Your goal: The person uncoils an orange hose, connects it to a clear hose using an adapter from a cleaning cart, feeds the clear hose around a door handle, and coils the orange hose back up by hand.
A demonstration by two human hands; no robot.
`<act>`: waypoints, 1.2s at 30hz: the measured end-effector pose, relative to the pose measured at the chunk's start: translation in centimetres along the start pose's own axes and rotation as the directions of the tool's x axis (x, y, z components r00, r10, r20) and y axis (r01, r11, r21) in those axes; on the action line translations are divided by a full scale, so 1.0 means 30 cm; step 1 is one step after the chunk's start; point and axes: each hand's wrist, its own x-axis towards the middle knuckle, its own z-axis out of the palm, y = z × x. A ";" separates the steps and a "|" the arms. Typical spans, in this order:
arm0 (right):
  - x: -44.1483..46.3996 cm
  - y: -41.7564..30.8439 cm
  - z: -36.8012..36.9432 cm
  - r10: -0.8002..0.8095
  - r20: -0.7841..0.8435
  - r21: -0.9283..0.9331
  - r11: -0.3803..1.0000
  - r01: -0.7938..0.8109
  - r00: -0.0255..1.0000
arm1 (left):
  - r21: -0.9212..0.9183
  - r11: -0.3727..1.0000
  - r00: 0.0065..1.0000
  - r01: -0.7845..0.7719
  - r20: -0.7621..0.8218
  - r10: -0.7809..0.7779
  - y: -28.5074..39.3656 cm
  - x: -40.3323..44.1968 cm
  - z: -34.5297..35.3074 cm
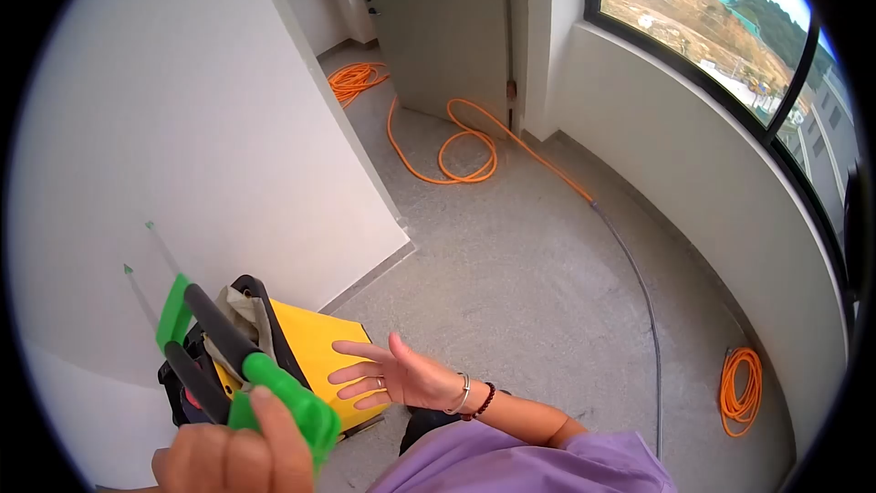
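Observation:
At the lower left, my left hand [242,452] is wrapped round the green part of a tool [287,402] with two dark tubes and a green plate at its far end. To its right my right hand [388,376] is held out with the fingers spread and nothing in it. It wears a ring, and a bracelet and a string of dark beads circle the wrist. Beyond both hands stands a yellow and black machine or case [315,342], with a beige cloth [246,312] on it. The tool covers part of it.
A white wall [201,128] rises at the left. Orange hose [470,181] loops on the grey floor by a door [438,27], joining a grey hose [639,274]. Orange coils lie at the back [356,82] and right [740,393]. A curved wall with a window [721,27] bounds the right.

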 end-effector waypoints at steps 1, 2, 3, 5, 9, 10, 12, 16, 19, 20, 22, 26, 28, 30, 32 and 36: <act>-0.042 -0.038 0.003 -0.039 -0.020 -0.002 0.999 0.039 0.999 | 0.028 0.946 0.937 -0.322 -0.131 0.323 0.024 0.090 0.033; -0.081 -0.076 -0.005 0.009 0.035 0.191 0.982 -0.016 0.999 | -0.087 0.915 0.917 -0.394 -0.104 0.385 0.111 0.141 0.056; -0.114 -0.105 -0.019 0.049 0.107 0.374 0.923 -0.086 0.993 | -0.295 0.857 0.906 -0.423 -0.138 0.400 0.204 0.161 0.102; -0.200 -0.142 -0.054 0.051 0.108 0.546 0.831 -0.103 0.993 | -0.330 0.736 0.798 -0.592 -0.366 0.478 0.380 0.245 0.223; -0.405 -0.191 -0.263 -0.202 -0.230 0.750 0.587 0.305 0.952 | -0.583 0.595 0.830 -0.553 -0.447 0.332 0.617 0.337 0.477; -0.453 -0.219 -0.304 -0.198 -0.363 0.741 0.531 0.411 0.910 | -0.579 0.588 0.822 -0.565 -0.461 0.336 0.674 0.356 0.539; -0.546 -0.241 -0.494 -0.223 -0.558 0.532 0.643 0.551 0.799 | -0.724 0.477 0.858 -0.498 -0.332 0.392 0.766 0.402 0.667; -0.768 -0.304 -0.926 0.058 -0.966 0.079 0.994 0.074 0.250 | -0.957 0.281 0.917 -0.068 0.050 0.395 0.729 0.567 0.878; -0.927 -0.298 -1.265 -0.357 -0.927 -0.188 0.712 -0.676 -0.118 | -0.918 0.364 0.943 0.159 0.250 0.218 0.664 0.638 1.024; -0.945 -0.359 -1.306 -0.340 -0.927 -0.123 0.676 -0.727 -0.159 | -0.916 0.365 0.942 0.167 0.258 0.216 0.643 0.655 1.065; -0.978 -0.467 -1.405 -0.299 -0.929 -0.007 0.604 -0.797 -0.218 | -0.826 0.494 0.872 0.270 0.428 0.237 0.614 0.677 1.121; -0.936 -0.672 -1.608 -0.284 -0.925 0.099 0.461 -0.882 -0.252 | -0.808 0.462 0.805 0.366 0.524 0.278 0.570 0.729 1.186; -0.909 -0.779 -1.733 -0.294 -0.920 0.134 0.382 -0.914 -0.258 | -0.750 0.501 0.756 0.433 0.604 0.251 0.585 0.741 1.242; -0.891 -0.868 -1.860 -0.301 -0.917 0.145 0.363 -0.920 -0.263 | -0.673 0.533 0.678 0.513 0.699 0.229 0.611 0.767 1.259; -0.857 -0.936 -1.975 -0.353 -0.887 0.162 0.364 -0.917 -0.296 | -0.501 0.591 0.516 0.633 0.841 0.160 0.626 0.821 1.260; -0.798 -1.029 -2.152 -0.338 -0.892 0.198 0.309 -0.930 -0.302 | -0.421 0.479 0.437 0.770 0.896 0.086 0.721 0.798 1.293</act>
